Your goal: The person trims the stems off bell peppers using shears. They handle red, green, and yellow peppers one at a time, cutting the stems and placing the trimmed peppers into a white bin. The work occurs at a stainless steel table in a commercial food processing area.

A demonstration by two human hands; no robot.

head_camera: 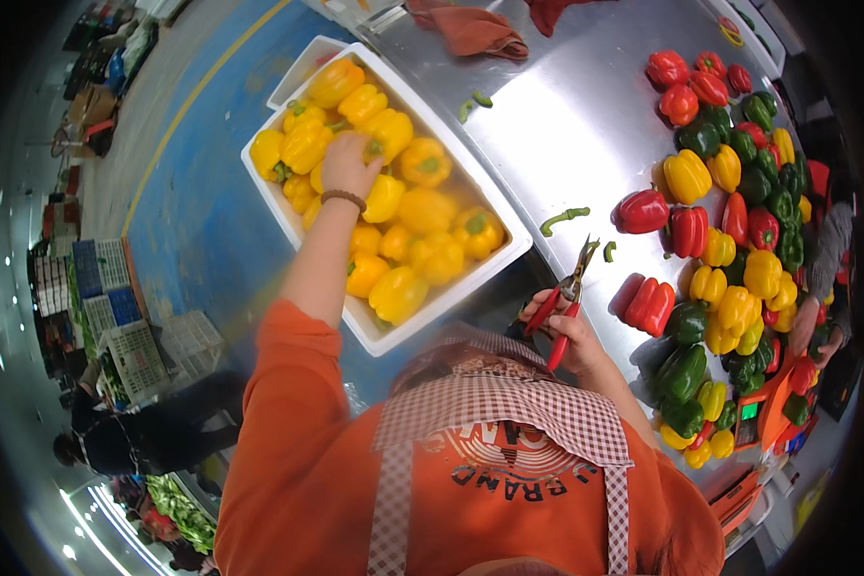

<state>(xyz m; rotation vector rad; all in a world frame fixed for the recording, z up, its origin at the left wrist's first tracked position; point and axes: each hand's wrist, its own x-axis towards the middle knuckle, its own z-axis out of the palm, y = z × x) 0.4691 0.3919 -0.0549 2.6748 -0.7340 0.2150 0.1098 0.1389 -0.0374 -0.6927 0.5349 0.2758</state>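
Note:
My left hand (351,167) reaches down among yellow bell peppers in a white foam box (446,289). It touches a yellow bell pepper (390,134), thumb near the green stem; most fingertips are hidden, so a firm hold cannot be made out. My right hand (574,333) grips pruning snips (567,294) with red handles, in front of my apron near the metal table's edge. Their narrow blades point up toward the tabletop. Past the tips lie a long cut green stem (564,219) and a short stem piece (610,250).
Red, yellow and green bell peppers (734,306) spread along the right of the steel table (432,79). Beyond them are another person's hands (806,324) and an orange scale (770,407). A reddish cloth (479,30) lies at the top. Plastic crates (135,360) stand on the floor at left.

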